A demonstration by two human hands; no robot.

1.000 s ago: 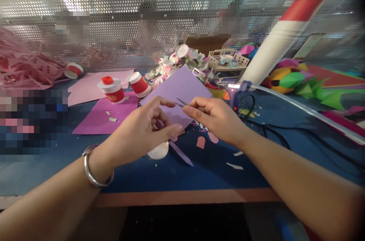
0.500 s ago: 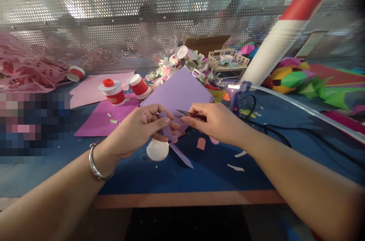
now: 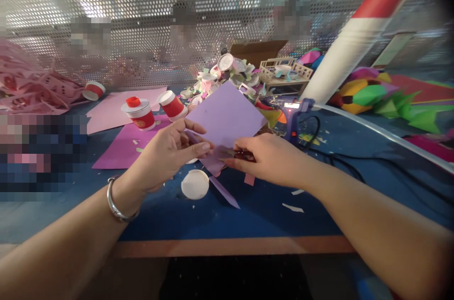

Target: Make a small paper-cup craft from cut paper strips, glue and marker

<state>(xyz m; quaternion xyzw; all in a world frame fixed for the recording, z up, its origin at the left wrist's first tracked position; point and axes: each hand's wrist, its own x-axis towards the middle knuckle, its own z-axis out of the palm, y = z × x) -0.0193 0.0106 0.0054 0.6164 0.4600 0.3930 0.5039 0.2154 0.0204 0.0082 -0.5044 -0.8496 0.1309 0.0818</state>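
My left hand (image 3: 177, 146) pinches a narrow strip of purple paper (image 3: 192, 137) between thumb and fingers. The fingers partly cover the strip. In my right hand (image 3: 262, 153) is a pointed blade tool with a dark reddish handle (image 3: 244, 154). Its tip is blurred and points left, and I cannot tell whether it is a knife or scissors. Behind both hands lies a large purple paper sheet (image 3: 227, 115). Below them on the blue table are a white round disc (image 3: 195, 184) and a pointed purple paper strip (image 3: 225, 192).
Red-and-white paper cups (image 3: 142, 115) stand at the left on a magenta sheet (image 3: 117, 151). On the right are a purple glue gun (image 3: 291, 118) with a black cable (image 3: 340, 158) and a long white tube (image 3: 349, 51). A pile of paper pieces (image 3: 223, 75) sits behind.
My left hand has shifted slightly up and left with the purple strip, uncovering more of the white disc. My right hand has moved slightly down, and its blade tip has come lower.
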